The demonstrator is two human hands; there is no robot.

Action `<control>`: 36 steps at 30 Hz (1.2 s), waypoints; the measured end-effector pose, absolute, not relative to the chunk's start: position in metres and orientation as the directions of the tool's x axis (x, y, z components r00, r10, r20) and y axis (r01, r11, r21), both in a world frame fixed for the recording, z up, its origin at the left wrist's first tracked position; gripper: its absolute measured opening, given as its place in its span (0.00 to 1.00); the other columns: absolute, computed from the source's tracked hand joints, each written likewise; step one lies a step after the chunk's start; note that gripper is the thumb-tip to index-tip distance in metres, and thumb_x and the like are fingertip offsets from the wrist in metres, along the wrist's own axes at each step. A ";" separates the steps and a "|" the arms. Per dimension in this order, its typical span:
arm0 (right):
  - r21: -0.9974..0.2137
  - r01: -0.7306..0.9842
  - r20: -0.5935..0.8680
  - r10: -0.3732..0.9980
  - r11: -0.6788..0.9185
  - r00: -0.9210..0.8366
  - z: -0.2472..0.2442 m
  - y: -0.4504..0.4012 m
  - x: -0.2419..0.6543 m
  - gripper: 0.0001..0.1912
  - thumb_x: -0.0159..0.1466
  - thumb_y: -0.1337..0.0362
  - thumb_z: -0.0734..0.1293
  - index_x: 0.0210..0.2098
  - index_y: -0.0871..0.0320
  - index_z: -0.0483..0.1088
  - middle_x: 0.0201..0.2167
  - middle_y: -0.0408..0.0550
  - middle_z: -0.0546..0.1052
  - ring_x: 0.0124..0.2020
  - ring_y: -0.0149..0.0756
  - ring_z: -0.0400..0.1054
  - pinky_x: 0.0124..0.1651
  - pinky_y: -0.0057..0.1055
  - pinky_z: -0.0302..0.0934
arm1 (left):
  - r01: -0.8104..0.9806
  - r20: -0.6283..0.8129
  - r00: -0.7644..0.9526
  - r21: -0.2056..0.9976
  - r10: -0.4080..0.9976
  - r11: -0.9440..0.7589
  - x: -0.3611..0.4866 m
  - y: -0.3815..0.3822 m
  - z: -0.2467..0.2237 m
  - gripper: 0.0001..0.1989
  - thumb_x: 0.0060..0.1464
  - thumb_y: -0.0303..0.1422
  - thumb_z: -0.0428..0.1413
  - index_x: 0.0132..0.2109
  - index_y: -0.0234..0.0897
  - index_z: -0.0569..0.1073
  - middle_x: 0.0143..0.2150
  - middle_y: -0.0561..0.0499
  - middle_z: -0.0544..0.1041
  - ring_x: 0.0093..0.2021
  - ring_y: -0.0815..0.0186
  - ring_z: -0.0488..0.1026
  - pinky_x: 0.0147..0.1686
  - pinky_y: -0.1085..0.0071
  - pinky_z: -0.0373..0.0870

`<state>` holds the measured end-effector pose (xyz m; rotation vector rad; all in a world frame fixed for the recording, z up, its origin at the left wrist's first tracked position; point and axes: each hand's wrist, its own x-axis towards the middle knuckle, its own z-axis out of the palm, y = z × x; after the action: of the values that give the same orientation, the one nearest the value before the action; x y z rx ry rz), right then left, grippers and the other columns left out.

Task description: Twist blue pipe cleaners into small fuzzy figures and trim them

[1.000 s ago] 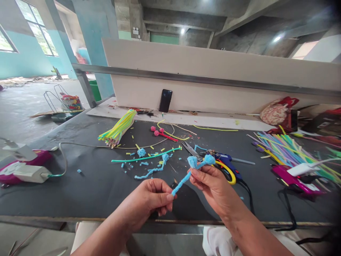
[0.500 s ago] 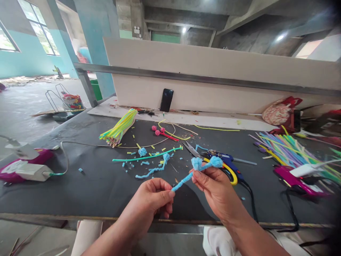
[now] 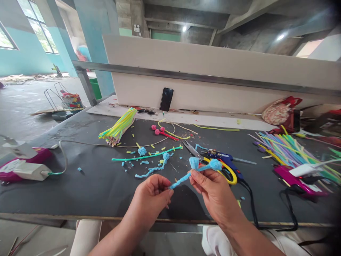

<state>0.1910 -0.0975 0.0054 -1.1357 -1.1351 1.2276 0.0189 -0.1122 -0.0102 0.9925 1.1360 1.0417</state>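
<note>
1. Left hand (image 3: 151, 195) pinches the lower end of a blue pipe cleaner (image 3: 183, 179); grip closed on it, thumb against fingertips.
2. Right hand (image 3: 213, 193) pinches the same pipe cleaner higher up, just below its two fuzzy knobs (image 3: 214, 164); grip clamped on the stem.
3. Pipe cleaner is held in the air above the near edge of the bench (image 3: 80, 192), slanting up from left grip to right grip, knobs sticking out past the right fingertips.
4. Scissors (image 3: 226, 170) with yellow handles lie on the bench just behind the right hand.
5. A blue glue gun (image 3: 226, 158) lies by the scissors.
6. A second blue pipe cleaner (image 3: 151, 170) and cut scraps lie beyond the left hand, apart from it.
7. Straw bundle (image 3: 118, 128) lies far left; phone (image 3: 166, 99) leans on the back board.
</note>
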 end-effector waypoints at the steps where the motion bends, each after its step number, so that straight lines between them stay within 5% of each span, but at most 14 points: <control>1: -0.996 -0.089 0.001 1.000 0.001 0.004 0.006 -0.098 0.190 0.12 0.57 0.58 0.70 0.21 0.57 0.72 0.17 0.40 0.67 0.22 0.28 0.55 0.28 0.30 0.49 | -0.075 -0.208 0.105 0.974 0.973 0.216 0.018 -0.112 -0.010 0.07 0.41 0.30 0.59 0.31 0.34 0.70 0.18 0.58 0.68 0.19 0.73 0.65 0.20 0.77 0.64; 15: -0.998 0.048 -0.044 0.998 -0.042 -0.049 0.004 -0.099 0.176 0.11 0.54 0.57 0.70 0.27 0.59 0.75 0.20 0.42 0.70 0.19 0.27 0.56 0.23 0.27 0.49 | 0.032 -0.216 0.092 0.976 0.972 0.214 0.016 -0.112 -0.016 0.05 0.42 0.29 0.55 0.31 0.34 0.73 0.18 0.56 0.70 0.21 0.71 0.66 0.24 0.74 0.65; 31: -0.997 -0.052 -0.058 0.997 -0.061 -0.045 0.005 -0.098 0.181 0.13 0.56 0.57 0.70 0.24 0.61 0.73 0.20 0.43 0.73 0.18 0.23 0.55 0.24 0.26 0.48 | -0.038 -0.200 0.160 0.977 0.967 0.208 0.013 -0.119 -0.011 0.06 0.47 0.32 0.56 0.29 0.33 0.74 0.22 0.53 0.72 0.23 0.70 0.69 0.27 0.73 0.69; 36: -0.985 -0.159 -0.057 0.995 -0.069 -0.084 0.008 -0.101 0.182 0.09 0.56 0.59 0.71 0.28 0.60 0.74 0.20 0.41 0.73 0.18 0.23 0.56 0.24 0.25 0.49 | -0.092 -0.229 0.182 0.964 0.956 0.248 0.013 -0.119 -0.007 0.11 0.49 0.36 0.56 0.25 0.33 0.69 0.19 0.54 0.71 0.19 0.72 0.68 0.21 0.77 0.65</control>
<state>0.1823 -0.1006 0.0080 -1.0949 -1.1138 1.3860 0.0126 -0.1186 -0.0071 1.0265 1.1084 0.9621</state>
